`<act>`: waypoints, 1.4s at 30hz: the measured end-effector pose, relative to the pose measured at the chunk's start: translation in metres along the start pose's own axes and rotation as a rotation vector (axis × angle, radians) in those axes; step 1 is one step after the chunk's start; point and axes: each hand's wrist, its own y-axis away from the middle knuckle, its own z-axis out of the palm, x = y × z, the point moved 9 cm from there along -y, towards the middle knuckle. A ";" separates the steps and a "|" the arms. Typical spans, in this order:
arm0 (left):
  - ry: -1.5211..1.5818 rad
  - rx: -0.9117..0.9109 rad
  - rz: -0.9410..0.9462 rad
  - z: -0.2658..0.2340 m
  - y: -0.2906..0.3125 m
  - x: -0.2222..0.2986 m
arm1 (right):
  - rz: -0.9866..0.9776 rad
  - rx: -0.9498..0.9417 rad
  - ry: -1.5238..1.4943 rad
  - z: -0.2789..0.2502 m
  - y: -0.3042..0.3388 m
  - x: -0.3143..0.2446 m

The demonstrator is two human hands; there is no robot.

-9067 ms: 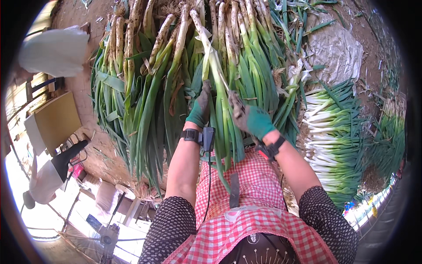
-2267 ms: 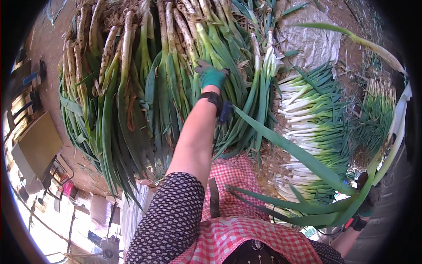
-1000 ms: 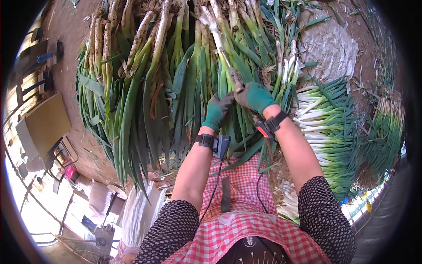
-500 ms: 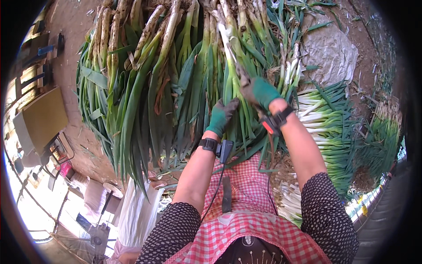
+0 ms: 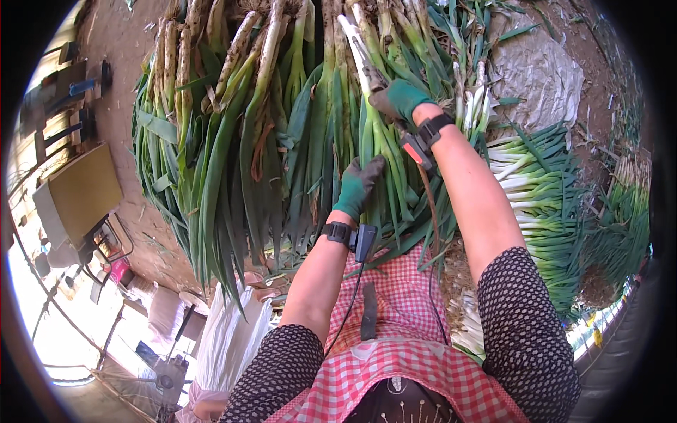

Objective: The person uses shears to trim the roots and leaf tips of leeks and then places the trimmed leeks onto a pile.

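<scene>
A long green onion (image 5: 371,130), with a bared white shank and green leaves, lies in front of me over the big pile of green onions (image 5: 233,162). My left hand (image 5: 360,185), in a green glove with dark fingers, is closed round its leaves. Higher up, beside the white shank, my right hand (image 5: 400,99) in a matching glove is closed on a slim dark nozzle (image 5: 374,76). A brown hose (image 5: 431,204) hangs below that hand. The right fingers partly hide the nozzle. Roots and soiled stems in the pile point away from me.
Right of the pile lies a row of cleaned green onions (image 5: 525,204), with a crumpled pale sheet (image 5: 536,81) beyond it. Another bundle (image 5: 624,211) lies farther right. At left stand a tan-seated chair (image 5: 81,183), a fan (image 5: 166,377) and white plastic bags (image 5: 229,331).
My right hand has moved up and slightly left along the green onion with the nozzle. The onion's white end has shifted up and left. My left hand keeps nearly the same place.
</scene>
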 end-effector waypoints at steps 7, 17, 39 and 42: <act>-0.010 -0.312 -0.016 0.074 0.033 -0.030 | -0.260 0.105 -0.213 0.028 0.067 0.071; -0.961 0.578 0.595 -0.013 0.013 0.069 | -0.105 0.404 -0.794 -0.084 0.264 0.209; -1.018 0.298 0.168 0.058 -0.108 0.081 | 0.252 -0.183 0.087 0.100 0.174 0.287; -0.610 0.157 0.242 0.065 -0.092 0.077 | 0.294 -0.285 0.077 0.153 0.162 0.315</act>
